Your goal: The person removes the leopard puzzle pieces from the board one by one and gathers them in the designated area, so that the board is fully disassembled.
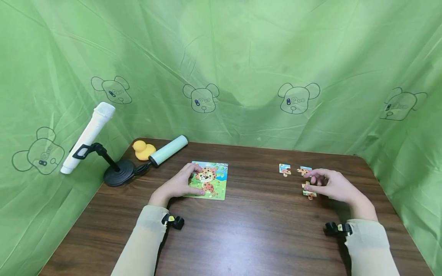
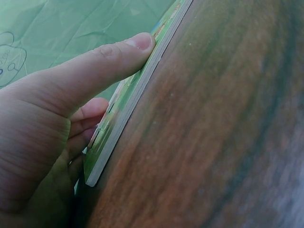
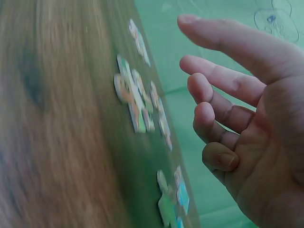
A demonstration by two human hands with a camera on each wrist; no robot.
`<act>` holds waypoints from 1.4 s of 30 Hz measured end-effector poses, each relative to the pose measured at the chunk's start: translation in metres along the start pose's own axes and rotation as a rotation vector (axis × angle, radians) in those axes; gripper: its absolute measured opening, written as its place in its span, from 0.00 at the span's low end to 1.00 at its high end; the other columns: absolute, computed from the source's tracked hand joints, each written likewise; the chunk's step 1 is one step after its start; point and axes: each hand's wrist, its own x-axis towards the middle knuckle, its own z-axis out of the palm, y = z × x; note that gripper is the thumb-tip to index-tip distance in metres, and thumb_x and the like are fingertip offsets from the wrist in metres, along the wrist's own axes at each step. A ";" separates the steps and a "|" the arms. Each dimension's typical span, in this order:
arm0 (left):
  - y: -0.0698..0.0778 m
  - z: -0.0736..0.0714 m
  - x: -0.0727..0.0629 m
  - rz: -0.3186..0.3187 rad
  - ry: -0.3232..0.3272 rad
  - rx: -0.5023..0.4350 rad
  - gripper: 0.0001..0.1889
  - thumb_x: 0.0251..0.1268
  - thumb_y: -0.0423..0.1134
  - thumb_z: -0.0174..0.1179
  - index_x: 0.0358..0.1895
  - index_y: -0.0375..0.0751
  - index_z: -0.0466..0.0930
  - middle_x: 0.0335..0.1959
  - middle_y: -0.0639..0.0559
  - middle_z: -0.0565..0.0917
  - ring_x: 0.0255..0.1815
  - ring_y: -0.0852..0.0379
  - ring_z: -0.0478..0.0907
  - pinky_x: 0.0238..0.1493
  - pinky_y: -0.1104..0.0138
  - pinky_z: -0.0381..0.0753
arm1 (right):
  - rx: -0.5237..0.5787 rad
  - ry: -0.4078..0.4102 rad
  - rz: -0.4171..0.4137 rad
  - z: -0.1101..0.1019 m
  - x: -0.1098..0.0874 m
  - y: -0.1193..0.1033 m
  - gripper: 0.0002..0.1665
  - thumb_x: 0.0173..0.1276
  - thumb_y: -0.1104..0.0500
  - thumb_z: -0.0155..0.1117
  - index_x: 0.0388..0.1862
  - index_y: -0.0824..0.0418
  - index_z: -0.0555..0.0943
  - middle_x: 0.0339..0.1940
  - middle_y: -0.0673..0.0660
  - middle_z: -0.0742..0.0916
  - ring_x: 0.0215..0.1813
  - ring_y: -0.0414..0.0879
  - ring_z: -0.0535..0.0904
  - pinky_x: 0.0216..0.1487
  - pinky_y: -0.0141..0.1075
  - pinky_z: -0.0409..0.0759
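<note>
A square jigsaw puzzle board (image 1: 217,184) with a spotted cartoon animal lies flat on the table. My left hand (image 1: 178,183) rests over its left side, thumb and a finger spread on the picture. In the left wrist view the thumb (image 2: 118,54) lies along the board's near edge (image 2: 128,114). At the right, my right hand (image 1: 333,186) is above loose puzzle pieces (image 1: 310,194), fingers loosely bent and thumb apart, with nothing between them. Another piece (image 1: 304,171) lies by its fingertips, and one more (image 1: 284,169) lies farther left. The right wrist view shows several pieces (image 3: 137,107).
A white microphone (image 1: 88,134) stands tilted on a black stand (image 1: 119,173) at the left. Beside it are a yellow toy duck (image 1: 143,150) and a pale blue cylinder (image 1: 169,150) with a black cord. Green curtain (image 1: 241,69) surrounds the brown wooden table (image 1: 248,237).
</note>
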 end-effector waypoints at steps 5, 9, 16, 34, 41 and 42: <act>0.000 0.001 0.000 -0.007 -0.010 -0.027 0.47 0.51 0.59 0.87 0.71 0.46 0.72 0.71 0.48 0.71 0.74 0.47 0.68 0.78 0.46 0.68 | -0.007 -0.015 -0.005 0.002 0.005 -0.015 0.22 0.70 0.48 0.83 0.57 0.57 0.90 0.38 0.48 0.86 0.37 0.40 0.80 0.36 0.31 0.78; -0.002 -0.001 -0.001 -0.014 -0.015 -0.075 0.53 0.50 0.58 0.88 0.77 0.47 0.69 0.79 0.44 0.66 0.83 0.44 0.61 0.82 0.42 0.62 | -0.011 0.005 -0.008 0.004 0.009 -0.032 0.21 0.72 0.49 0.81 0.58 0.58 0.90 0.37 0.48 0.86 0.38 0.41 0.82 0.38 0.31 0.80; -0.006 -0.004 -0.002 -0.048 -0.013 -0.066 0.57 0.53 0.57 0.87 0.84 0.48 0.63 0.90 0.42 0.53 0.91 0.43 0.45 0.86 0.40 0.53 | 0.034 0.017 0.028 0.019 0.016 -0.075 0.19 0.74 0.49 0.79 0.56 0.59 0.89 0.36 0.50 0.86 0.37 0.43 0.81 0.30 0.33 0.79; 0.000 -0.009 -0.006 -0.065 -0.048 0.053 0.68 0.52 0.64 0.84 0.88 0.38 0.54 0.90 0.38 0.52 0.90 0.37 0.48 0.84 0.38 0.58 | 0.151 -0.008 -0.012 0.133 0.057 -0.155 0.20 0.71 0.55 0.79 0.57 0.64 0.88 0.32 0.46 0.87 0.28 0.41 0.81 0.33 0.34 0.81; 0.002 -0.009 -0.006 -0.055 -0.045 0.036 0.67 0.51 0.64 0.85 0.88 0.38 0.55 0.90 0.39 0.52 0.90 0.37 0.49 0.84 0.38 0.58 | 0.202 -0.024 -0.056 0.169 0.101 -0.190 0.20 0.68 0.59 0.81 0.55 0.65 0.89 0.34 0.47 0.87 0.30 0.42 0.81 0.34 0.34 0.82; 0.002 -0.009 -0.006 -0.053 -0.044 0.034 0.67 0.51 0.64 0.85 0.88 0.38 0.55 0.90 0.38 0.52 0.90 0.37 0.49 0.84 0.38 0.58 | 0.200 -0.024 -0.066 0.173 0.107 -0.195 0.19 0.68 0.59 0.81 0.55 0.64 0.89 0.34 0.48 0.87 0.30 0.42 0.81 0.34 0.34 0.82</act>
